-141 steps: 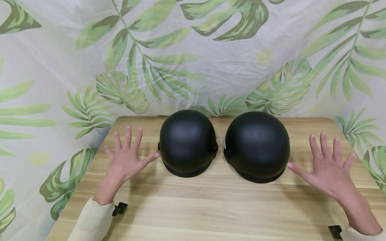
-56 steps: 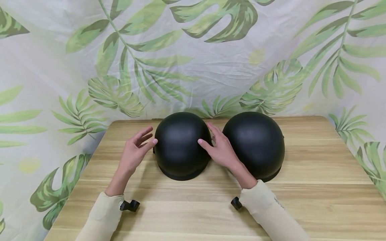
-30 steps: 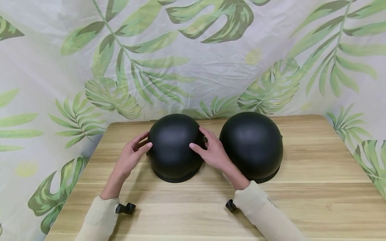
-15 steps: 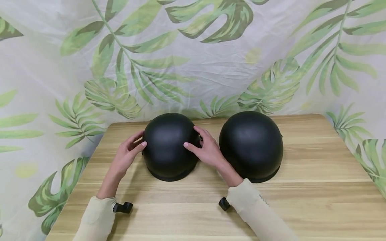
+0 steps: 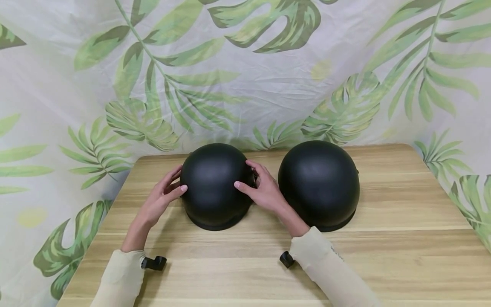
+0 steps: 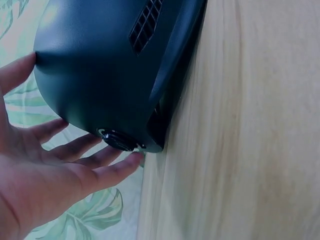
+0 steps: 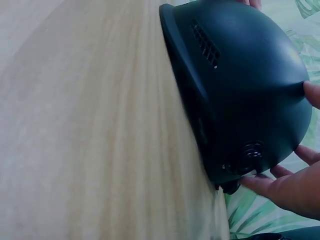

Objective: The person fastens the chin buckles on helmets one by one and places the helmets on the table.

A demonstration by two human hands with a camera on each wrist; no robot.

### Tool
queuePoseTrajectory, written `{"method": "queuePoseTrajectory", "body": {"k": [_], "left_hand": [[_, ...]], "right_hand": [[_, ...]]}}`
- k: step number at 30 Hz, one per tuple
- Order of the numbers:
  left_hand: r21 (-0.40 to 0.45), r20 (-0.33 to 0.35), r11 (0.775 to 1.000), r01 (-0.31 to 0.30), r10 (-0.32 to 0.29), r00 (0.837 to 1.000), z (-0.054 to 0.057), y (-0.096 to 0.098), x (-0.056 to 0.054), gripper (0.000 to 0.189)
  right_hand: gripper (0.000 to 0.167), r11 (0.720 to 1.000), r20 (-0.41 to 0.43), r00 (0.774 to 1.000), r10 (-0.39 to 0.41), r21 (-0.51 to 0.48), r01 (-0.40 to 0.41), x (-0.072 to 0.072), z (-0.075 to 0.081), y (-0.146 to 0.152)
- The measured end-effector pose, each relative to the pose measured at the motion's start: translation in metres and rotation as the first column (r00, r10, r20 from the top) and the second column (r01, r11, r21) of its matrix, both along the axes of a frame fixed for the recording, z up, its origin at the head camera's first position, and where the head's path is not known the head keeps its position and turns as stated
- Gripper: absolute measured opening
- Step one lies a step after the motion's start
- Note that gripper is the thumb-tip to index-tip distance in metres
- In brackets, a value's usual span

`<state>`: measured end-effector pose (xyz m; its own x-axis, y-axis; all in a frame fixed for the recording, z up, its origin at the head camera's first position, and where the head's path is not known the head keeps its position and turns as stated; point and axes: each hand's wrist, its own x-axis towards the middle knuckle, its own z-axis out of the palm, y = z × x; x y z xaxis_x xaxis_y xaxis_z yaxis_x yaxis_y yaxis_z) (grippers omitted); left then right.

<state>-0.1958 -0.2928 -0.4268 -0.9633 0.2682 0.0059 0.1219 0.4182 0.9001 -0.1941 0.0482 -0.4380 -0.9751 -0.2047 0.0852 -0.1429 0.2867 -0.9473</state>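
Observation:
Two black helmets sit dome-up on the wooden table. My left hand (image 5: 155,202) and right hand (image 5: 266,194) hold the left helmet (image 5: 216,187) from its two sides, thumbs on the front of the shell and fingers round the sides. In the left wrist view, the fingers curve along the shell beside a round side knob (image 6: 119,141), with a grille vent (image 6: 146,25) higher up. The right wrist view shows the other side knob (image 7: 248,156) near my right fingertips. Beside my right wrist stands the right helmet (image 5: 319,187), untouched.
The wooden table (image 5: 399,256) has rounded far corners. Behind it hangs a pale cloth (image 5: 268,85) printed with green leaves. A black wrist mount (image 5: 154,263) juts out from the left cuff, and another mount (image 5: 287,259) from the right.
My hands came in from both outer sides and took hold of the left helmet. It has shifted left, widening the gap to the right helmet. In the last half second little has moved.

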Motion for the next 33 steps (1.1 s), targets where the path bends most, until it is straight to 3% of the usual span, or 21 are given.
{"method": "queuePoseTrajectory", "body": {"k": [11, 19, 28, 33], "left_hand": [[0.028, -0.028, 0.999, -0.015, 0.016, 0.999, -0.002, 0.002, 0.003, 0.07], [-0.048, -0.082, 0.998, -0.052, 0.047, 0.996, 0.006, 0.007, 0.005, 0.069], [-0.067, -0.213, 0.992, -0.106, 0.09, 0.973, 0.015, 0.01, 0.01, 0.07], [-0.045, -0.231, 0.99, -0.13, 0.116, 0.966, 0.019, 0.011, 0.012, 0.068]], "right_hand": [[0.081, 0.999, 0.005, 1.0, 0.004, 0.035, -0.004, 0.0, -0.003, 0.0], [0.082, 1.0, 0.034, 0.999, 0.02, -0.022, -0.019, 0.0, 0.001, 0.002], [0.08, 0.992, 0.095, 0.994, 0.049, -0.124, -0.037, 0.0, 0.001, -0.001], [0.081, 0.989, 0.107, 0.992, 0.067, -0.135, -0.052, 0.0, 0.002, -0.002]]}}
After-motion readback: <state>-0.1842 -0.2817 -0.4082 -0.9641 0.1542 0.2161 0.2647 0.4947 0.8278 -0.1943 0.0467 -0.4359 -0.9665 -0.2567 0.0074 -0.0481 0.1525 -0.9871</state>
